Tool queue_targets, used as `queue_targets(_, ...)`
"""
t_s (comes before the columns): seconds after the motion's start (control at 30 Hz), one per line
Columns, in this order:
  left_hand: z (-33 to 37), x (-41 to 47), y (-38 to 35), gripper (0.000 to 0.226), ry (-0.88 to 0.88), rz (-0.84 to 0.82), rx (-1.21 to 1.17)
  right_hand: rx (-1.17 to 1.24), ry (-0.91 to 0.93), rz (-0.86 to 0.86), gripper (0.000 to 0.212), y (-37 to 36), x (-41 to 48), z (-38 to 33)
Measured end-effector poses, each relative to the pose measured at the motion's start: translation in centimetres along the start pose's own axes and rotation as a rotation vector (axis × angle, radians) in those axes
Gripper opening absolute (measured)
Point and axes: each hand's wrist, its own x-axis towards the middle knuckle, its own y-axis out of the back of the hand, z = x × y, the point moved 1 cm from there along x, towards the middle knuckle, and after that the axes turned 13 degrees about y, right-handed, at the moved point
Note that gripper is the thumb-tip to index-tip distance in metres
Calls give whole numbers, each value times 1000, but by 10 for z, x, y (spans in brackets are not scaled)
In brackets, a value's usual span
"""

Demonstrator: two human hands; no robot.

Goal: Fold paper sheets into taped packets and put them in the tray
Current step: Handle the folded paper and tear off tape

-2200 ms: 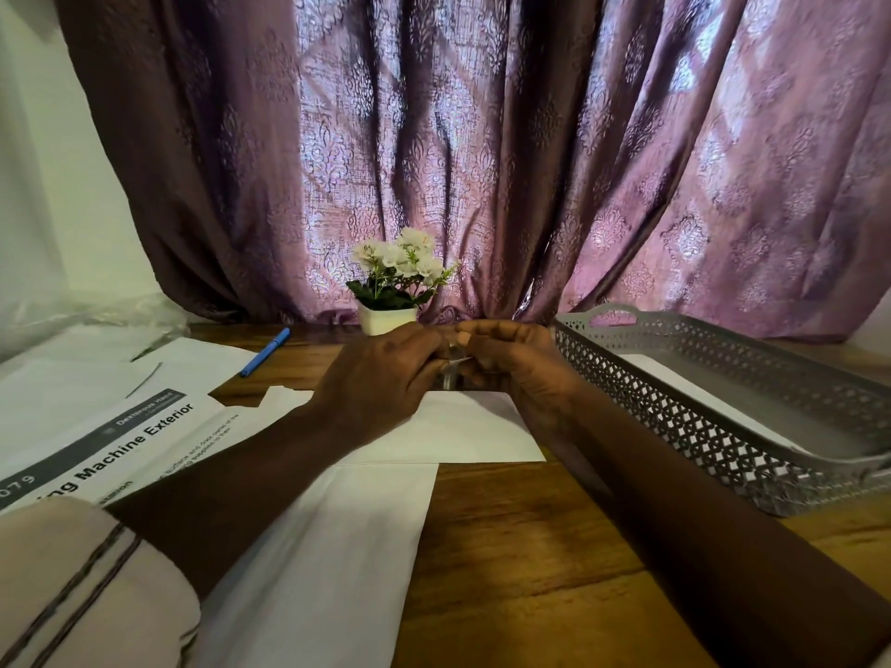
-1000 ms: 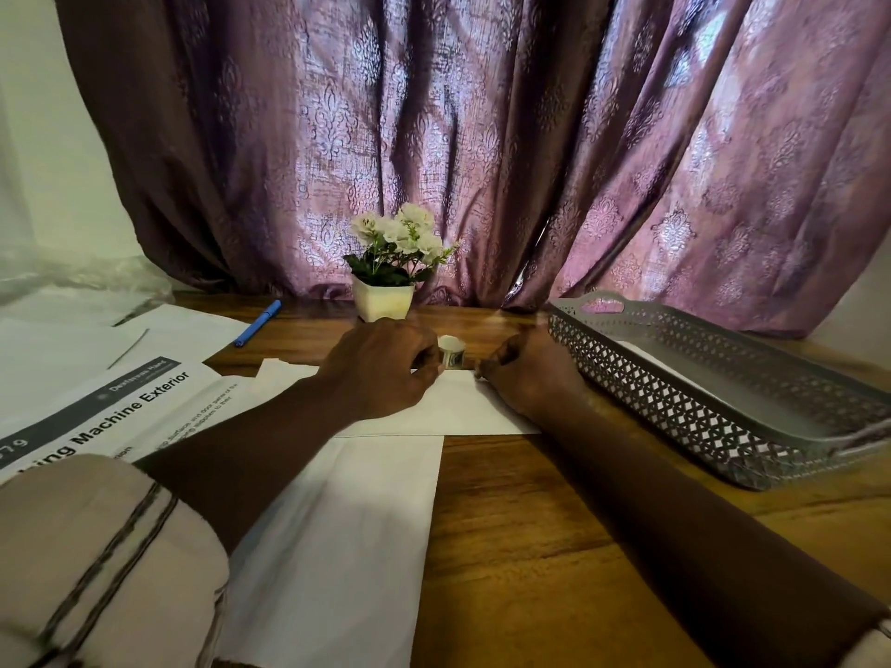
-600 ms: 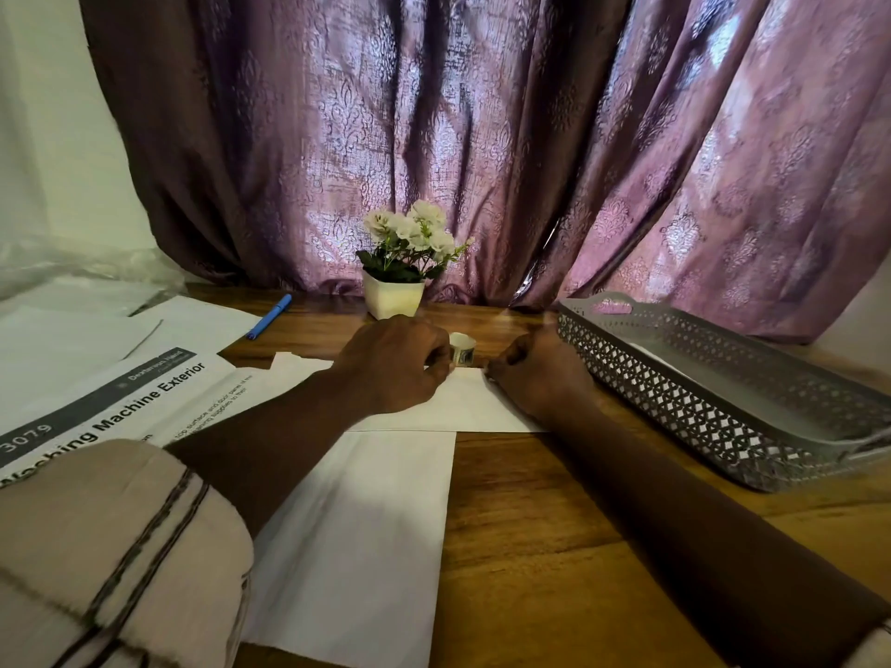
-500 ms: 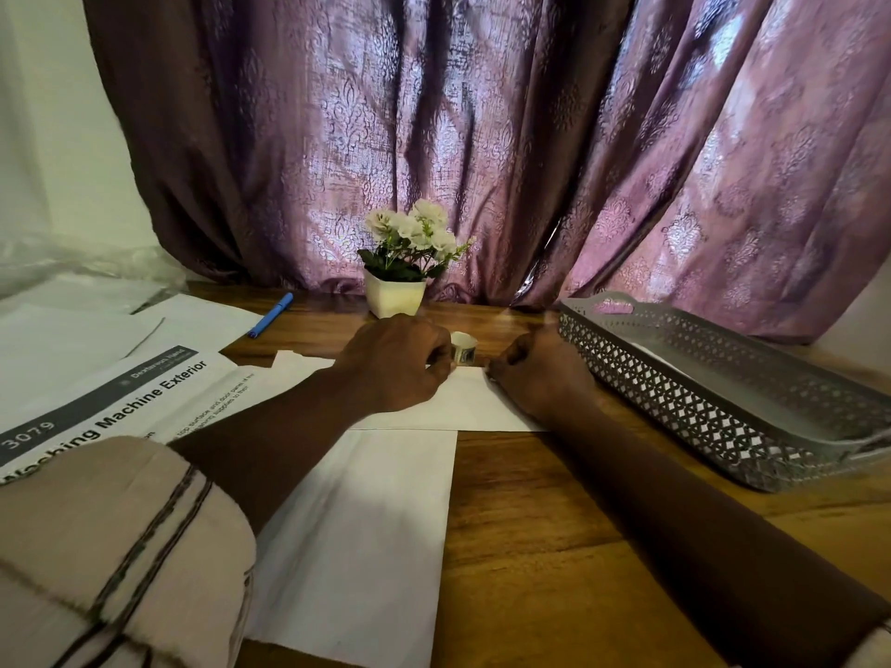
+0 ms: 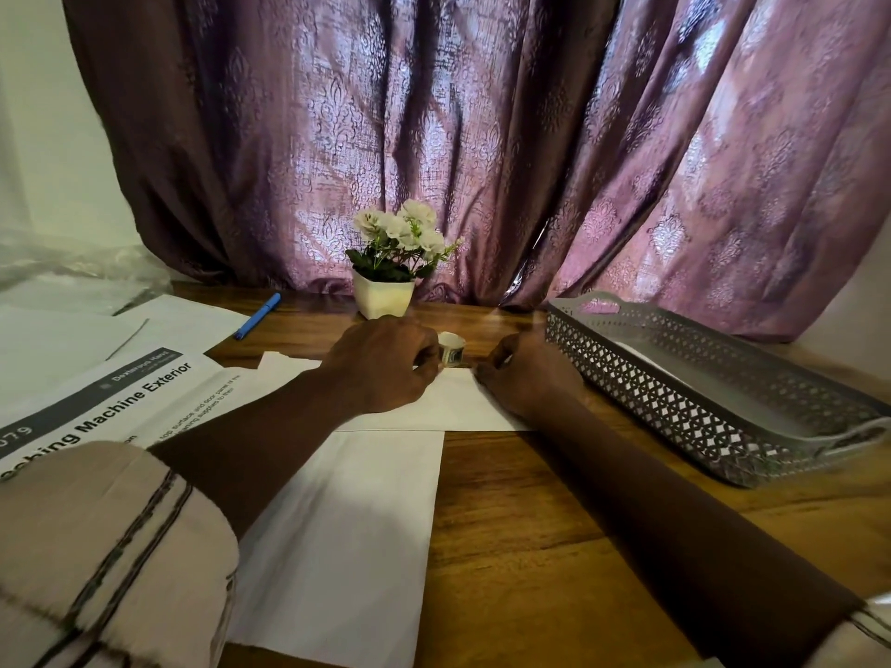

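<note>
A folded white paper packet [image 5: 458,407] lies on the wooden table in front of me. My left hand [image 5: 381,368] rests on its far left part, fingers curled against a small tape roll [image 5: 452,351] that stands at the packet's far edge. My right hand [image 5: 525,378] sits on the packet's right end. Its bent fingertips pinch the far edge just right of the roll. Any tape strip between the hands is too thin to see. The grey perforated tray [image 5: 699,417] stands to the right, with something pale lying flat inside.
A larger flat white sheet [image 5: 337,547] lies under my left forearm. Printed sheets [image 5: 120,392] and more paper cover the left side. A blue pen [image 5: 258,315] and a small flower pot [image 5: 383,296] stand by the purple curtain at the back.
The hands came down from holding the tape roll in the air to the packet's far edge. For the last second they have hardly moved; the view shifted slightly.
</note>
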Motion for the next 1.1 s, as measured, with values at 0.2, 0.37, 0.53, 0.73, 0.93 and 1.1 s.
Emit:
queue_targets(0.2, 1, 0, 1, 12, -3, -6, -23, 151, 17, -33, 29, 4, 3, 6)
queue_targets(0.37, 1, 0, -1, 13, 12, -25, -25, 281, 39, -127, 22, 2, 8, 11)
queue_targets(0.53, -1, 1, -2, 15, 27, -36, -29, 291, 108, -141, 22, 2, 8, 17)
queue_targets(0.73, -1, 2, -2, 10, 29, -60, -42, 367, 168, -232, 30, 12, 5, 20)
queue_targets(0.93, 1, 2, -2, 10, 18, -60, -45, 644, 90, -210, 28, 15, -4, 39)
queue_targets(1.1, 0, 2, -2, 11, -9, -50, -48, 559, 0, 18, 21, 0, -4, 34)
